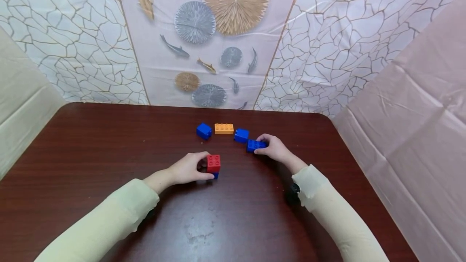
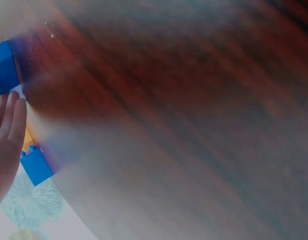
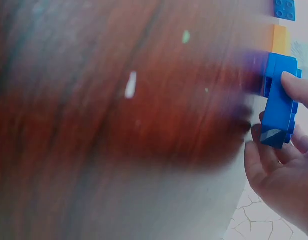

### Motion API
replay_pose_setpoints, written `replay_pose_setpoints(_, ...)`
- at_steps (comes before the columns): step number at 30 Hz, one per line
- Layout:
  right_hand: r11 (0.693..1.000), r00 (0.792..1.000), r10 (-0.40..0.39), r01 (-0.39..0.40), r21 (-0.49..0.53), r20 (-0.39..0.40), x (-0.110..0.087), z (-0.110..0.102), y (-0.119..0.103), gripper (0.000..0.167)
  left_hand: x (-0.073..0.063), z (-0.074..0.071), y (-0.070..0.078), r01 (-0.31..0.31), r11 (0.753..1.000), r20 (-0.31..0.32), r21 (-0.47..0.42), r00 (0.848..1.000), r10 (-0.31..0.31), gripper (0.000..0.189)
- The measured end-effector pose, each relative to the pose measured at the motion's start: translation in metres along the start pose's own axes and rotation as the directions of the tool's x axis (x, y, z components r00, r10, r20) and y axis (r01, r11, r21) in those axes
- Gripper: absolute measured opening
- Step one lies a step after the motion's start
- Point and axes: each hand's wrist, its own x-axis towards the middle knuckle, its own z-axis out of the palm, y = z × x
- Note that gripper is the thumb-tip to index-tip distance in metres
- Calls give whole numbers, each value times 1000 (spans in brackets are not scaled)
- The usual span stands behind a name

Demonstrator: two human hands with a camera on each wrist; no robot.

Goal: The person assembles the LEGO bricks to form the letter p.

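Note:
My left hand [image 1: 187,169] grips a small stack, a red building brick [image 1: 213,161] on top of a blue brick [image 1: 216,175]. In the left wrist view, the fingers of my left hand [image 2: 9,125] lie against the blue brick [image 2: 4,70] of that stack. Further right and farther back, my right hand [image 1: 275,148] holds a long blue building brick [image 1: 253,145] between thumb and fingers. The right wrist view shows this long brick [image 3: 279,107] with its studs facing right and the thumb on its upper part.
Behind the hands, an orange brick [image 1: 223,129] lies between a blue brick [image 1: 204,131] on the left and another blue brick [image 1: 241,135] on the right. All rest on the dark wooden table [image 1: 91,144]. A patterned cloth [image 1: 204,68] hangs along the table's far edge.

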Motion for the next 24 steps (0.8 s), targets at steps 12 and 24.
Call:
replay_pose_setpoints(12,999,1000,-4,3,45,8,-8,-6,-3,39,0,-4,5,-14,1000,-100,-15,995,12,46)
replay_pose_setpoints(24,993,1000,-3,1,120,12,-12,-8,-9,40,0,-4,6,-51,999,-140,-3,989,50,30)
